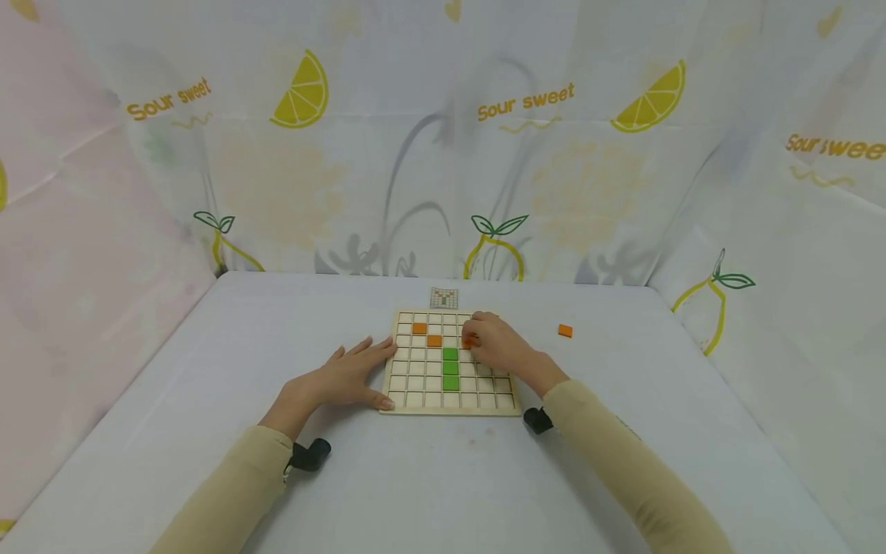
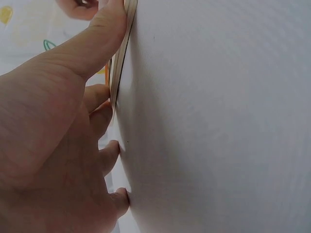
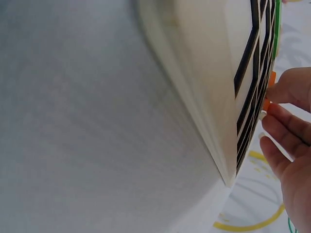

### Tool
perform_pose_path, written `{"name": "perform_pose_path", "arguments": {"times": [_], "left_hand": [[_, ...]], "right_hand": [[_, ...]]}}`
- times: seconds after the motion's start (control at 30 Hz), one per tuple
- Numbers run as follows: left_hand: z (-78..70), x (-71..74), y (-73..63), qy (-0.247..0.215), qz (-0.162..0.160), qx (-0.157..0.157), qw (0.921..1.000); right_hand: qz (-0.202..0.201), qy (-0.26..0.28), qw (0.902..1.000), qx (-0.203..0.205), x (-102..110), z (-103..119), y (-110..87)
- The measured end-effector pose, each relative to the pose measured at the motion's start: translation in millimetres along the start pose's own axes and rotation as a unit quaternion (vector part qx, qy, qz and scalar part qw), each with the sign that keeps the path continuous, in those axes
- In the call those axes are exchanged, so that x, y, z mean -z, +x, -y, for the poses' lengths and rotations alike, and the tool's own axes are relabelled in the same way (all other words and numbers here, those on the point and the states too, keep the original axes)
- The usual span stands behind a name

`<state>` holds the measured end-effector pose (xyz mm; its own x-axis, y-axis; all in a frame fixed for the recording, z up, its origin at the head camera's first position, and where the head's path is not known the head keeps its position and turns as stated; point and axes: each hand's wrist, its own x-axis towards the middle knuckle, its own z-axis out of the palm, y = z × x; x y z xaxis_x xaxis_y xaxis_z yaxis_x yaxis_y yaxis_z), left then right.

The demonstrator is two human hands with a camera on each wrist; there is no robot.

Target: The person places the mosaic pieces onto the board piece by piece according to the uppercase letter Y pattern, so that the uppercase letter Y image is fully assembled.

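A square wooden grid board (image 1: 450, 412) lies on the table. Two orange tiles, one in the second row (image 1: 434, 341) and one nearer the top left (image 1: 419, 328), sit in its cells. Several green tiles (image 1: 451, 368) form a column below them. My left hand (image 1: 346, 377) rests against the board's left edge with spread fingers, its thumb (image 2: 109, 29) touching the rim. Over the upper right of the grid, my right hand (image 1: 500, 345) pinches another orange tile (image 3: 267, 104) between thumb and fingers. That tile is at the board's surface; the hand partly covers it in the head view.
A small pattern card (image 1: 444, 298) lies behind the board's far edge. One loose orange tile (image 1: 565, 331) lies on the white table to the right of the board. Printed cloth walls (image 1: 429, 154) enclose the table at the back and sides.
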<state>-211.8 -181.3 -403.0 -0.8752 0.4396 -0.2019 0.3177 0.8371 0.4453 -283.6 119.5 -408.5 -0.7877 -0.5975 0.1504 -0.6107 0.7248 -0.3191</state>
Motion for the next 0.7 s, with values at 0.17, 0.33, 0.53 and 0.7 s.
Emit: {"name": "perform_pose_path", "arguments": {"times": [0.17, 0.33, 0.53, 0.7], "left_hand": [[0.3, -0.1, -0.3, 0.000, 0.000, 0.002, 1.0000], [0.3, -0.3, -0.5, 0.000, -0.001, 0.001, 1.0000], [1.8, -1.6, 0.6, 0.007, -0.001, 0.000, 1.0000], [2.3, -2.5, 1.1, 0.006, -0.002, 0.001, 1.0000]], "right_hand": [[0.003, -0.002, 1.0000, -0.001, 0.3, 4.5, 2.2], [0.005, -0.001, 1.0000, -0.007, 0.0, 6.4, 2.9], [0.003, -0.002, 1.0000, -0.008, 1.0, 7.1, 1.3], [-0.003, -0.008, 0.9999, -0.005, 0.3, 6.7, 1.8]]}}
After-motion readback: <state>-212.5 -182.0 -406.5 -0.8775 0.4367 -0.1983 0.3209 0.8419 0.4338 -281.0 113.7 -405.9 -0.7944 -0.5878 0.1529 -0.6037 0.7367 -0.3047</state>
